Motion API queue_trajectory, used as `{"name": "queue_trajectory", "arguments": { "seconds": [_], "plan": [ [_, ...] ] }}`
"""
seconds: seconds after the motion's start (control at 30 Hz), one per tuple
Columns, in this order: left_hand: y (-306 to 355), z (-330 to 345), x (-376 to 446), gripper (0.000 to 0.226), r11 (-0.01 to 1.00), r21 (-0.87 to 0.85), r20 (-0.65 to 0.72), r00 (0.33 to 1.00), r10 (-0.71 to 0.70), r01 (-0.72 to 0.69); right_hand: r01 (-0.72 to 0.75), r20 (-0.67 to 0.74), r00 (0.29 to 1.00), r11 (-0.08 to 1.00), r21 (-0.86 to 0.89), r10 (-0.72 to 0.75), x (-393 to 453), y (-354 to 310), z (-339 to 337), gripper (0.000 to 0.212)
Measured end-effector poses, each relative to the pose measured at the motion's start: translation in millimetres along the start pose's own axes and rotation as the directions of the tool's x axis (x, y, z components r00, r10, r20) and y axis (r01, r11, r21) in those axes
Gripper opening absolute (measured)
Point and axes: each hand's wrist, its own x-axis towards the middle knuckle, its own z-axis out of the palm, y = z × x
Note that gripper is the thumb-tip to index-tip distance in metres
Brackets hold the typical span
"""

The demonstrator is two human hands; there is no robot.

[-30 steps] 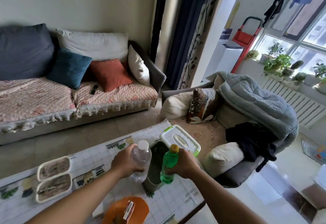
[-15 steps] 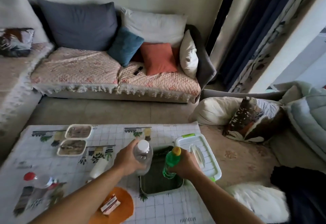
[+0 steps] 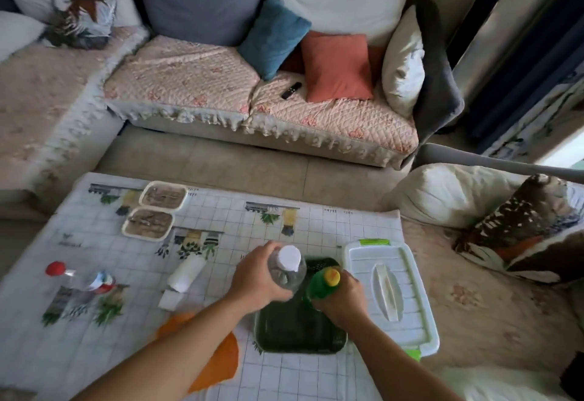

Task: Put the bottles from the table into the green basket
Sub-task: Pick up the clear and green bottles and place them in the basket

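My left hand [image 3: 257,277] grips a clear bottle with a white cap [image 3: 288,269], held upright over the far left corner of the dark green basket [image 3: 294,329]. My right hand [image 3: 343,298] grips a green bottle with a yellow cap [image 3: 324,283], upright over the basket's far right part. A clear bottle with a red cap [image 3: 79,279] lies on its side at the table's left. A white bottle [image 3: 186,272] lies on the table left of my left hand.
A white lid with green clips [image 3: 390,293] lies right of the basket. Two shallow trays [image 3: 156,211] stand at the far left of the checked tablecloth [image 3: 316,223]. An orange mat [image 3: 221,359] lies under my left forearm. Sofas surround the table.
The view has tilted down and left, which brings more of the table into sight. Both hands still hold their bottles over the basket, and they now sit a little lower toward it.
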Motion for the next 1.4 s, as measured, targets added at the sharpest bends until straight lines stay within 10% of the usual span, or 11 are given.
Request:
{"name": "queue_trajectory", "arguments": {
  "seconds": [1.4],
  "plan": [
    [-83,87,42,0.090,0.978,0.083,-0.001,0.981,-0.193,0.192,-0.228,-0.018,0.971,0.952,0.206,0.237,65,51,78,0.086]
  ]
}}
